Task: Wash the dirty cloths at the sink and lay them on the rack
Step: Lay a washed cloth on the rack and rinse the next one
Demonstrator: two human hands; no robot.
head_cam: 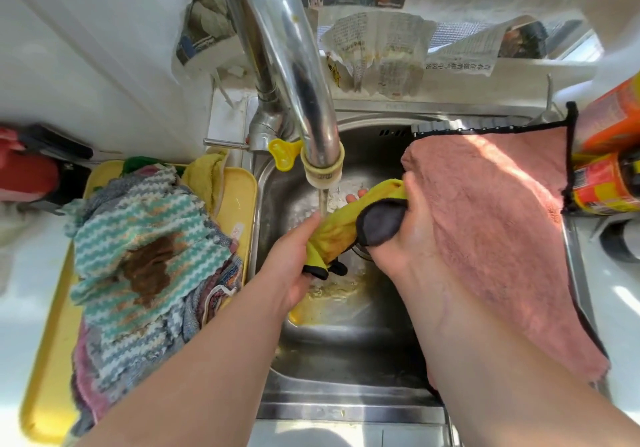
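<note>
Stained pile (145,249) lies at nine o'clock. The left hand (294,256) grips the cloth (341,226) by its lower end under the tap (311,100), centre; the right hand (405,235) clutches its grey end. Likely sodden, limp, slippery: hold bunched ends.

- yellow cloth (332,228): bright yellow one side, dk grey reverse, black edging; brownish stain on the yellow.
- pink cloth (485,221): plain dusty pink, black trim.
- striped cloth (138,232): teal & white zigzag rows, some grey-blue & tan; dk brown blotch mid-cloth.
- tray (45,360): plain yellow.
- sink (346,335): silver steel w/ yellowish residue.
- tap (311,100): chrome; clip (282,150) yellow.
- cans (606,183): orange, yellow, black print.
</note>
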